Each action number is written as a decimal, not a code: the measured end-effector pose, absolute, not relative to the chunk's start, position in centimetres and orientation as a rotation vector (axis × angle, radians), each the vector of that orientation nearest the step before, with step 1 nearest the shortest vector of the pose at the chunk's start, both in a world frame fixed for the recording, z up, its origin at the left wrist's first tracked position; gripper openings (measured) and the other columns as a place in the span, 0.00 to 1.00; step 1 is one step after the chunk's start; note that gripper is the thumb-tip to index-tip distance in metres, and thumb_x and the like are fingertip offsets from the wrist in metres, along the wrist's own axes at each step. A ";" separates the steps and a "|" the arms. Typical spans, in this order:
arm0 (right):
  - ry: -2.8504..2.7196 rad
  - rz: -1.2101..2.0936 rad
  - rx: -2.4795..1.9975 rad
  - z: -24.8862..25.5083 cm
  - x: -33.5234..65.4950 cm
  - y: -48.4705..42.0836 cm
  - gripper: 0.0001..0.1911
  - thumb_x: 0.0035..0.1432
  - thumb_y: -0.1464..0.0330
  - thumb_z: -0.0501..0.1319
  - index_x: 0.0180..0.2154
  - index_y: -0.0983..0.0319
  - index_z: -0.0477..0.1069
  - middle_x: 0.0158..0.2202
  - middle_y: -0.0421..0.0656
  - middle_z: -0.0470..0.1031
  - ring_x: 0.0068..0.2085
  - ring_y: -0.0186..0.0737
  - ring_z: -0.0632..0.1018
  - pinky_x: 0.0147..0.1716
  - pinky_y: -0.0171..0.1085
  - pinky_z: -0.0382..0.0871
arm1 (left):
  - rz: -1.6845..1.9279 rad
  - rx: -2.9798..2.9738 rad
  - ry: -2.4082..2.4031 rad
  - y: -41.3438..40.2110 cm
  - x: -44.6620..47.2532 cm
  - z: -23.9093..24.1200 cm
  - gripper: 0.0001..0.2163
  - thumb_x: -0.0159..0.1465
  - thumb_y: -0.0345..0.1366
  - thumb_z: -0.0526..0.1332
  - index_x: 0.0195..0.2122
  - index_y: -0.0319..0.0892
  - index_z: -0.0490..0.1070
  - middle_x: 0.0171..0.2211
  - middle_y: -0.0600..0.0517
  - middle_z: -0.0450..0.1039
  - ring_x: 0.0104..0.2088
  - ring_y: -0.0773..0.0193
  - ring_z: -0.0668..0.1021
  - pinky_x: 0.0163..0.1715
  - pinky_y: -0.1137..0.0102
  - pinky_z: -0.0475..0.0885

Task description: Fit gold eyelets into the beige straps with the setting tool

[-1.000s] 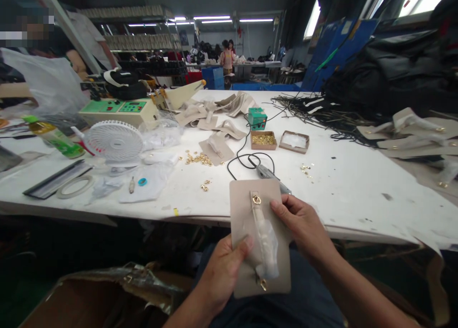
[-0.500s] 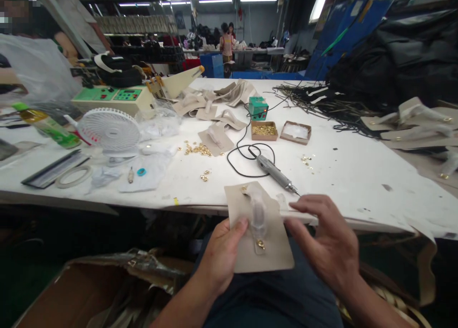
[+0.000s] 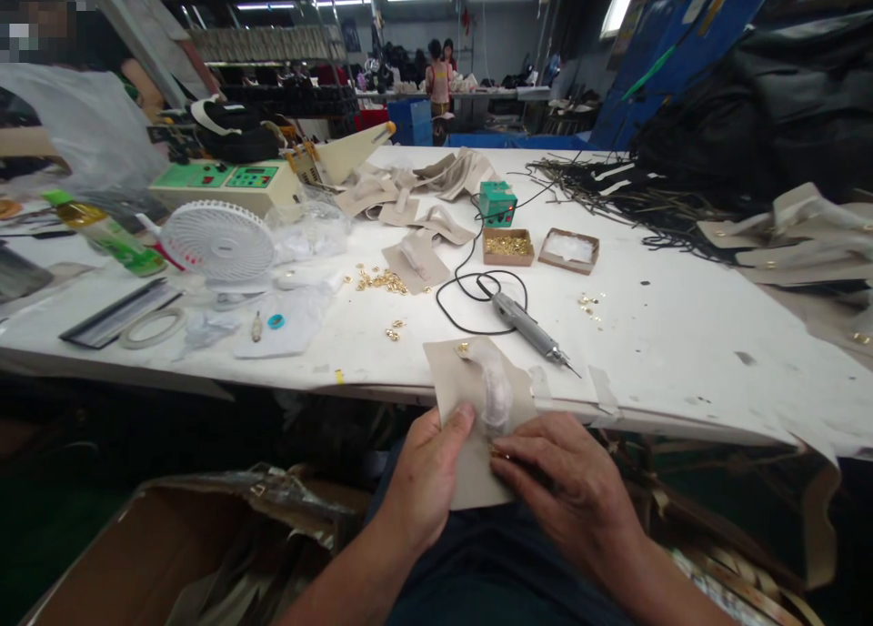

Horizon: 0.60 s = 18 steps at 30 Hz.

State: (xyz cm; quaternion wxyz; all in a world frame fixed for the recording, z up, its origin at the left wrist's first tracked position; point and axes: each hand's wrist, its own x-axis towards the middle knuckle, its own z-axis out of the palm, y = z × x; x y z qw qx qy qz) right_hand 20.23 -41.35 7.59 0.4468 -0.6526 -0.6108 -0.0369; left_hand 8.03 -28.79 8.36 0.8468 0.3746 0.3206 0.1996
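My left hand [image 3: 426, 471] grips the left side of a beige panel [image 3: 454, 371], thumb flat on its face, above my lap. On the panel stands an arched handle [image 3: 497, 391] wrapped in clear film, with a gold fitting [image 3: 463, 347] at its upper end. The fingers of my right hand [image 3: 569, 467] are closed at the handle's lower end, pinching the gold metal fitting [image 3: 501, 454] there; fingertips cover most of it. Just beyond, on the white table [image 3: 655, 353], lies a grey electric screwdriver [image 3: 528, 326] with its bit pointing toward me.
Gold fittings [image 3: 382, 280] lie loose near a small box of gold parts [image 3: 508, 247]. A white fan [image 3: 222, 248] and bottle [image 3: 102, 235] stand at left. More beige panels [image 3: 416, 257] lie behind; others are piled right. An open carton [image 3: 136, 535] sits below left.
My right hand has come down and left from beside the panel, its spread fingers closing on the lower gold fitting. My left hand keeps its hold on the panel.
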 end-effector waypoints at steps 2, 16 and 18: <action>-1.546 -0.069 -1.584 7.5 20.3 -41.4 0.09 0.66 0.76 0.66 0.46 0.58 0.77 0.36 0.42 0.80 0.37 0.39 0.77 0.37 0.40 0.66 | 0.428 0.805 0.660 -28.8 8.0 8.2 0.24 0.61 0.50 0.73 0.48 0.34 0.80 0.33 0.43 0.83 0.31 0.56 0.83 0.32 0.67 0.76; -2.016 -0.203 -1.462 7.5 21.9 -42.1 0.09 0.72 0.74 0.57 0.49 0.65 0.75 0.38 0.46 0.80 0.37 0.43 0.74 0.36 0.44 0.64 | 0.352 1.075 0.683 -28.7 7.7 7.4 0.21 0.64 0.52 0.69 0.40 0.34 0.83 0.30 0.46 0.83 0.29 0.62 0.79 0.31 0.72 0.72; -2.006 -0.259 -1.461 6.9 22.0 -42.5 0.10 0.71 0.74 0.58 0.51 0.63 0.75 0.42 0.46 0.81 0.40 0.43 0.76 0.38 0.44 0.65 | 0.354 1.037 0.683 -28.6 7.7 7.6 0.22 0.63 0.52 0.70 0.42 0.34 0.82 0.30 0.45 0.83 0.29 0.60 0.80 0.31 0.70 0.73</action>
